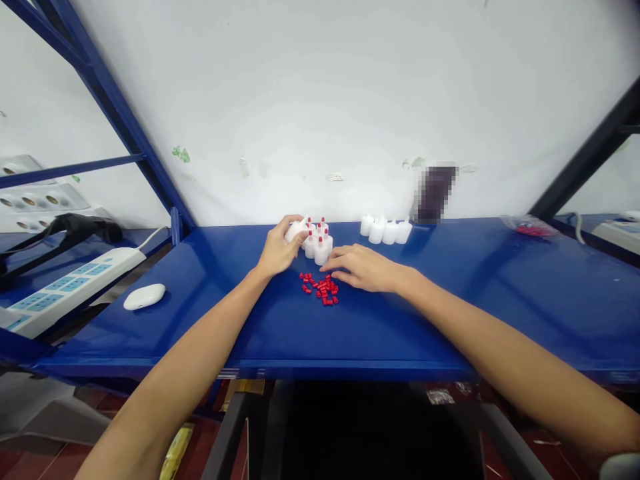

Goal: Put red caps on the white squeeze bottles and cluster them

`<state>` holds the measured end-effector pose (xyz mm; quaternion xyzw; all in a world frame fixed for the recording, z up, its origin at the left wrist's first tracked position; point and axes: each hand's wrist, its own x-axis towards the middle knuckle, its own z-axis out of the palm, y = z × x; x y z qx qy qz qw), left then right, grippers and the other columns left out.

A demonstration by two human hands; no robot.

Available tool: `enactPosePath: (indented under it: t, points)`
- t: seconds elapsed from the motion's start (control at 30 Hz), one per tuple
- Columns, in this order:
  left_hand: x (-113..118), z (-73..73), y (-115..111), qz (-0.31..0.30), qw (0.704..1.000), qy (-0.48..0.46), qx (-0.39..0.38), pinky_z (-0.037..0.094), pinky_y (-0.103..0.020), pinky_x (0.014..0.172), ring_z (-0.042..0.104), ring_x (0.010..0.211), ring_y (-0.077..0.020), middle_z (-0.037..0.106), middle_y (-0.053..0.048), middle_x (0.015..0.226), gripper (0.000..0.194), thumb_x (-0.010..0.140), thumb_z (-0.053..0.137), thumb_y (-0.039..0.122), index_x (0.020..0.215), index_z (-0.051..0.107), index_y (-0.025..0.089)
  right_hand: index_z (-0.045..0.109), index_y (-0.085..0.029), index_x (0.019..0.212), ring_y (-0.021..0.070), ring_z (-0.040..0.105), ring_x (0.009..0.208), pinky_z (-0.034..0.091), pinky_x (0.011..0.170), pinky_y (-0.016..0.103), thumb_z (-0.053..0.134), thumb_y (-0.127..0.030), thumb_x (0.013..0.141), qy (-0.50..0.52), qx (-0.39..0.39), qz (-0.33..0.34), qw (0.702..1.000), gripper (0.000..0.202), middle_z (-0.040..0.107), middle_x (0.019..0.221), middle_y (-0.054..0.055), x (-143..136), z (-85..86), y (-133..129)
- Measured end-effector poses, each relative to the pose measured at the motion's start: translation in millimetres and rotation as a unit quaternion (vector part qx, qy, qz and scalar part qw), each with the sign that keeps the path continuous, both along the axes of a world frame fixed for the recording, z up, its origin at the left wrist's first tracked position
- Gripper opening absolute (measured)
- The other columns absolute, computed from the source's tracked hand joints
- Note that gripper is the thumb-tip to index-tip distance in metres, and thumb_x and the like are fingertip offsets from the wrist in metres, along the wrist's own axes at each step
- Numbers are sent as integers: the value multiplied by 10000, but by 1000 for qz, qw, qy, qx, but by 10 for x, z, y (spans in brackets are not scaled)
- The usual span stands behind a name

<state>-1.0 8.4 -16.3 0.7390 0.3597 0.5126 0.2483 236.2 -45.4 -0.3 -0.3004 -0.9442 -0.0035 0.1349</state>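
My left hand [281, 245] is wrapped round a white bottle [296, 231], which is tilted and shows no red cap on its tip. Just right of it, several white bottles with red caps [321, 251] stand close together. My right hand [361, 268] reaches in from the right, its fingers slightly apart and bent over the edge of a pile of small red caps [325, 288]. Its fingertips are beside the front capped bottle; whether they touch a cap is too small to tell. Several white bottles without red caps [389, 232] stand in a row near the wall.
The blue table [280, 333] meets a white wall at the back. A white oval case [145, 297] and a power strip [70, 287] lie at the left. A plastic bag with red pieces [535, 229] rests at the back right. Blue metal posts rise on the left.
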Motion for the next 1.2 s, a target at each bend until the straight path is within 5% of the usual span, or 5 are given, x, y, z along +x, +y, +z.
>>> enactPosePath:
  t: [0.27, 0.4, 0.7, 1.07, 1.2]
  points:
    - [70, 87, -97, 46, 984, 95, 144, 513, -259, 812, 684, 890, -168, 730, -65, 1058, 420, 862, 655, 506, 1123, 629, 178, 746, -163, 1000, 226, 666, 881, 499, 817, 374, 565, -154, 946, 36, -19, 0, 999, 188, 727, 992, 86, -38, -82, 70]
    - [88, 81, -143, 21, 964, 183, 193, 509, -266, 796, 690, 861, -163, 737, -66, 1057, 367, 899, 608, 459, 1145, 619, 187, 729, -161, 989, 200, 645, 821, 503, 758, 338, 543, -143, 933, 153, 20, -23, 988, 195, 709, 915, 77, -49, -50, 67]
    - [176, 97, -231, 24, 955, 254, 151, 423, -273, 612, 568, 594, -150, 684, -24, 778, 370, 938, 454, 453, 1160, 547, 172, 728, -188, 904, 167, 709, 788, 594, 780, 343, 631, -217, 863, 523, 24, -85, 848, 109, 766, 895, 34, -228, -28, -35]
    - [192, 115, -285, -7, 957, 262, 123, 424, -285, 699, 595, 703, -177, 698, -43, 855, 397, 927, 435, 430, 1168, 604, 164, 713, -194, 937, 170, 737, 803, 624, 801, 349, 681, -243, 877, 531, 5, -52, 846, 84, 771, 897, 27, -275, -66, -58]
    - [226, 146, -341, 5, 970, 231, 81, 410, -291, 706, 565, 719, -179, 666, -42, 813, 397, 929, 383, 454, 981, 647, 163, 748, -201, 937, 185, 745, 816, 625, 819, 367, 683, -234, 870, 518, 0, -42, 854, 99, 784, 916, 29, -272, -70, -83]
